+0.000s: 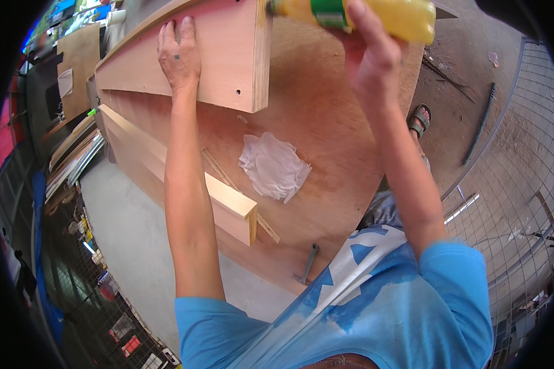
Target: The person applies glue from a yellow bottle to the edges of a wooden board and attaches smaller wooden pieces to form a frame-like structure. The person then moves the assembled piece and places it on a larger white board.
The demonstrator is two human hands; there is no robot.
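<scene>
The white rag (274,165) looks like soft, crumpled cloth. Under it, the counter (335,132) is brown wood with a dull, streaky top. Past the rag, to the left, the big board (224,52) is smooth, pale wood with stripy layers at its edge. Past the rag, to the right, the bottle (407,15) is shiny plastic.

The top edge crops the wooden panel (228,58) and, in my right hand (377,58), a yellow bottle (409,19), its dark end blurred.

We hold our left arm (189,197) outstretched, left fingers (187,33) flat; our right arm (403,160) reaches forward, right fingers (364,19) curled.
</scene>
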